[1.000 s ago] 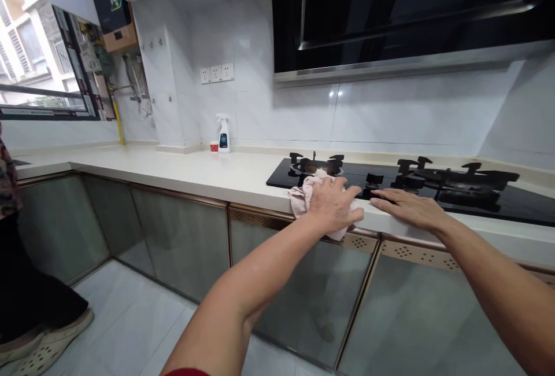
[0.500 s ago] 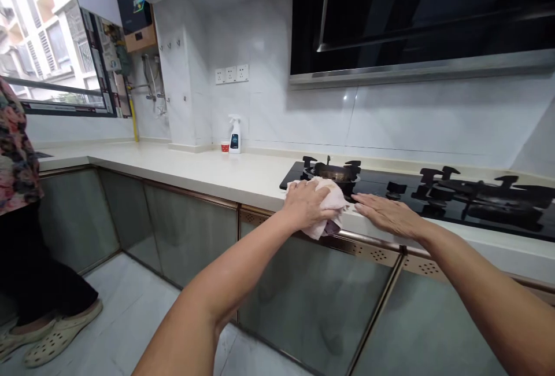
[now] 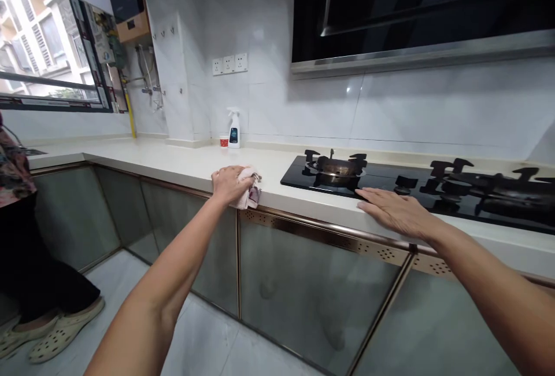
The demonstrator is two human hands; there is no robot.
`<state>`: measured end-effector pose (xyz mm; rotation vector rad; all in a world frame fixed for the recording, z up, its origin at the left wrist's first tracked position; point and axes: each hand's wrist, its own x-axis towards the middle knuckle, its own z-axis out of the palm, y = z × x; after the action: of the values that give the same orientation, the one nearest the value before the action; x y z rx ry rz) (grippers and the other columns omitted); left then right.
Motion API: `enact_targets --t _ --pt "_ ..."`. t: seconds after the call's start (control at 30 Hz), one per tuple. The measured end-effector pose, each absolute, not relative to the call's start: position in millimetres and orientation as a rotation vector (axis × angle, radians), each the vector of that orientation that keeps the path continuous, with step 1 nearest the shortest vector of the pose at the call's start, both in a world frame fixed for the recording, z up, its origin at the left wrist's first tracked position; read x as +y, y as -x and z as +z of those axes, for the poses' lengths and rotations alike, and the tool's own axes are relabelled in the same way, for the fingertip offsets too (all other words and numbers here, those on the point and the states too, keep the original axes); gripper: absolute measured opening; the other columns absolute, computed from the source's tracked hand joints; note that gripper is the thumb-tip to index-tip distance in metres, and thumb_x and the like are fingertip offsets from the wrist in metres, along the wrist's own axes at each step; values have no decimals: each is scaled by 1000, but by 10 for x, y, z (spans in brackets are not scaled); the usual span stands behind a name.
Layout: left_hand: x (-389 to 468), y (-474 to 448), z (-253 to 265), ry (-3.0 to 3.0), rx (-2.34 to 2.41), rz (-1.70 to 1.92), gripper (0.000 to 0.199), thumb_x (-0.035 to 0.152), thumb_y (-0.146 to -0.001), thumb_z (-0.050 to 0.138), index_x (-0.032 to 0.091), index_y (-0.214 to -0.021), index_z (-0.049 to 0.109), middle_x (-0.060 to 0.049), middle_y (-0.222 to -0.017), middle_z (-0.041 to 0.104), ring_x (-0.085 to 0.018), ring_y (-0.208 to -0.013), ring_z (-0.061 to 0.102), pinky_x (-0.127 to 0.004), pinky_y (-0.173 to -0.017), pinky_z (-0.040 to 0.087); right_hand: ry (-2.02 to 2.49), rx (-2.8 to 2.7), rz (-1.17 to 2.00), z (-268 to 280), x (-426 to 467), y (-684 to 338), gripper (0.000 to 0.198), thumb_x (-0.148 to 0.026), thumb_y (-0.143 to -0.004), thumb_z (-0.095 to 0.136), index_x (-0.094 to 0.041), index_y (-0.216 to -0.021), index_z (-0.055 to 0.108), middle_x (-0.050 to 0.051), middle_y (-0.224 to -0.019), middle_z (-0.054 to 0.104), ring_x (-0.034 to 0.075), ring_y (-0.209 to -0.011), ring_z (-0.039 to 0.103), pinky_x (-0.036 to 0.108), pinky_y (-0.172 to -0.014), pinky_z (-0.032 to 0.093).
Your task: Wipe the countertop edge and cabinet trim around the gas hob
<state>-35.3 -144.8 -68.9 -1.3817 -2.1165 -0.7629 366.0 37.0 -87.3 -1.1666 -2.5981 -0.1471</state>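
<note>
My left hand (image 3: 229, 184) grips a pale pink cloth (image 3: 248, 190) at the front edge of the white countertop (image 3: 191, 163). Part of the cloth hangs over the edge, and a darker patch shows on its lower side. My right hand (image 3: 392, 211) lies flat, fingers stretched out, on the counter's front edge beside the black gas stove (image 3: 299, 174). Nothing is in that hand. The stove's left burner (image 3: 336, 169) is just behind its fingertips.
A white spray bottle (image 3: 234, 131) and a small red cup (image 3: 224, 142) stand against the back wall. Above the stove hangs a black range hood (image 3: 411, 11). At far left stands another person (image 3: 26, 237) in dark trousers. Greenish cabinet doors (image 3: 303, 272) run below the counter.
My left hand has moved left along the counter edge with the cloth, from the stove's front left corner. The right hand stays resting in nearly the same spot.
</note>
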Motion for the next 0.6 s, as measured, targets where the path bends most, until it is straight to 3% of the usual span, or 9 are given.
enact_targets --t 0.1,0.3,0.43,0.5,0.6 --pt "-1422 -16 -732 1425 -2050 -731 46 53 -93 54 27 -129 66 -11 -132 68 -34 -119 57 -54 -99 39 1180 -2593 -139 -834 291 -3612 76 -70 -95 16 -34 -156 44 2 -164 40 33 -153 32 62 -120 31" --pt "-1128 -1311 -915 1695 -1739 -667 55 69 -85 56 34 -127 63 -10 -135 62 -34 -116 55 -56 -95 41 1138 -2565 -134 -806 201 -3581 69 -59 -97 20 -31 -153 49 5 -162 43 32 -151 36 64 -119 31" --pt "-826 -2028 -945 1826 -1566 -685 51 64 -85 57 30 -123 64 -9 -129 63 -32 -112 56 -53 -90 41 1066 -2562 -73 -743 259 -3669 62 -35 -97 17 -25 -138 62 8 -148 59 28 -139 53 51 -114 42" --pt "-740 -2176 -939 1852 -1526 -698 49 62 -86 57 28 -120 65 -12 -124 65 -33 -109 57 -51 -87 39 1066 -2555 -12 -700 275 -3716 62 -31 -96 16 -22 -129 67 10 -138 67 27 -129 61 44 -107 49" --pt "-723 -2109 -965 1870 -1461 -673 52 62 -86 59 29 -126 63 -12 -123 65 -32 -108 57 -49 -87 38 1060 -2554 -23 -680 250 -3730 61 -32 -96 14 -23 -123 69 9 -136 68 27 -129 61 43 -108 49"
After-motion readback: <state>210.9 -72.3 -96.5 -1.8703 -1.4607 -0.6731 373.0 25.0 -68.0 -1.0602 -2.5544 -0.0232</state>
